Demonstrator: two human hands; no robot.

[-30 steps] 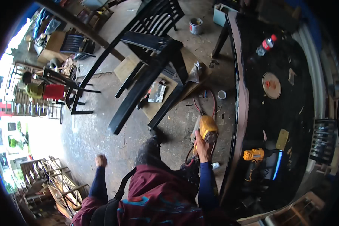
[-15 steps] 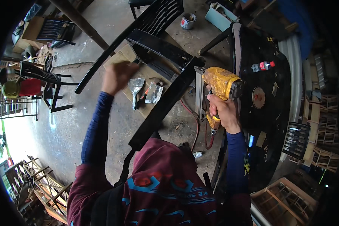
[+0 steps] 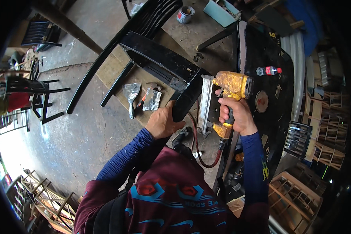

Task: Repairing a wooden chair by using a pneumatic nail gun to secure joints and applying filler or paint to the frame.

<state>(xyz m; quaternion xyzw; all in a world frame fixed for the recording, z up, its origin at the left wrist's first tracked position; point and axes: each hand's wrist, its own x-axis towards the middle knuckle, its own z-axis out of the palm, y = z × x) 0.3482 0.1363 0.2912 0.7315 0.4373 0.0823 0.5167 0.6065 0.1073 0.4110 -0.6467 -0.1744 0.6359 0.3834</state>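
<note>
My right hand [image 3: 236,115] is wrapped round the handle of a worn yellow air nailer [image 3: 233,84]. Its nose is at the corner joint of a black wooden chair frame [image 3: 160,56]; whether it touches cannot be made out. From the tool's base runs a red air hose [image 3: 212,164]. My left hand [image 3: 164,121] grips the chair leg [image 3: 187,100], which slants down toward my body. The chair lies tipped over on a brown board [image 3: 115,64]. Beside my left hand on the board are a putty knife [image 3: 131,95] and a flat metal scraper [image 3: 152,99].
A black tabletop [image 3: 269,128] at the right bears a drink bottle [image 3: 268,70] and a round lid [image 3: 261,101]. A paint can [image 3: 185,14] and a pale blue box [image 3: 220,12] stand at the far side. Further chairs [image 3: 46,91] stand at the left.
My left hand has come down from above the board onto the chair leg. The nailer has turned more upright, its nose still near the corner joint. The view has shifted slightly.
</note>
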